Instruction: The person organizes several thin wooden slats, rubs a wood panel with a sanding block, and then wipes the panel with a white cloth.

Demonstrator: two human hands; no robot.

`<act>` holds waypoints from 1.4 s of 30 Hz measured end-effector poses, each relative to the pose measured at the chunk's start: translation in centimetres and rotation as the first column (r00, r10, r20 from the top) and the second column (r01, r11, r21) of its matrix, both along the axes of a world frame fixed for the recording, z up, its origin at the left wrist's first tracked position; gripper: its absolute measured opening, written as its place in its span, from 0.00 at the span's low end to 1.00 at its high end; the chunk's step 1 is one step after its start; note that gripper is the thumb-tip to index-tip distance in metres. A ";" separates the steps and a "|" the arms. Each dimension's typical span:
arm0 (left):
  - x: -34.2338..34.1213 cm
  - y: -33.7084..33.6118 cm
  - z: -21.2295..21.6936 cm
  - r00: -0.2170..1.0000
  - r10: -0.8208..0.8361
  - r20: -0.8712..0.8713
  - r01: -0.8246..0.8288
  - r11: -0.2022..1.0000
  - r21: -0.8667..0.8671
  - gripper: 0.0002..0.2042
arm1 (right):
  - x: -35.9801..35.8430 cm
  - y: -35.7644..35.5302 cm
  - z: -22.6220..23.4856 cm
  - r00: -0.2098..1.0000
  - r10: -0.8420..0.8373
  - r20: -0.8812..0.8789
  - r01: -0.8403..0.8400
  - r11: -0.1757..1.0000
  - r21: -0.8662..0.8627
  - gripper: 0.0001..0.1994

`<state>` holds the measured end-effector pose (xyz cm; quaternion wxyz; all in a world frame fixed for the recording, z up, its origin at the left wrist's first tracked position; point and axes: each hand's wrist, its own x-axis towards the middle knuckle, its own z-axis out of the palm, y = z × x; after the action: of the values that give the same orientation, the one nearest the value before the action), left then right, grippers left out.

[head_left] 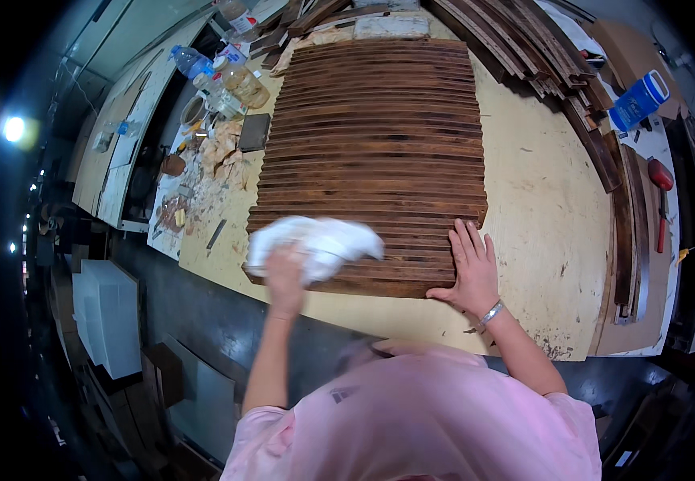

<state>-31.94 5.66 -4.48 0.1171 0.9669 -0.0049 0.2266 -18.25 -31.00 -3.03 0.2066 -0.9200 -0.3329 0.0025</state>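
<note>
Dark brown wooden strips [379, 160] lie side by side as one ridged panel on the pale workbench. My left hand [285, 276] is closed on a white cloth [323, 244], pressed against the near left part of the panel; hand and cloth are smeared by motion. The cloth covers some of the strips beneath it. At the near right corner my right hand [472, 268] rests with fingers stretched out, the fingertips on the strips' ends and the thumb along the front edge. A bracelet [492, 312] sits on my right wrist.
Plastic bottles [191, 61] and a glass jar [241, 83] crowd the bench's far left, beside crumpled tissue [220, 148] and a dark sanding block [254, 132]. Stacked dark strips [524, 48] curve along the far right. Further right are a blue container [638, 100] and a red-handled tool [660, 176].
</note>
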 end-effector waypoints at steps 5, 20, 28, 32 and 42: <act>-3.4 10.1 -2.1 0.786 0.616 0.054 -0.518 0.704 -0.487 0.16 | -0.2 0.5 0.6 1.000 -0.006 0.015 0.006 1.000 0.011 0.62; 15.2 -5.3 6.9 0.999 -0.033 0.026 0.039 0.523 -0.851 0.22 | 2.3 3.9 3.6 0.992 0.101 -0.072 -0.116 0.963 -0.242 0.63; 15.7 -4.7 1.6 0.936 -0.306 -0.175 0.313 0.950 0.016 0.23 | 2.2 4.1 3.7 0.987 0.046 -0.154 -0.088 0.958 -0.275 0.62; 10.8 12.2 1.5 0.985 0.097 -0.141 -0.117 0.982 -0.145 0.21 | 2.5 4.4 3.8 0.990 0.080 -0.116 -0.102 0.974 -0.200 0.62; 15.1 -5.0 1.0 0.952 -0.289 -0.097 0.243 0.910 -0.335 0.25 | 2.6 4.2 4.2 0.988 0.035 -0.153 -0.074 0.965 -0.253 0.63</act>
<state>-16.86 0.64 -3.52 0.3019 0.9392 -0.0915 0.1358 -15.68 -26.78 1.22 0.1090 -0.9268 -0.3389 0.1192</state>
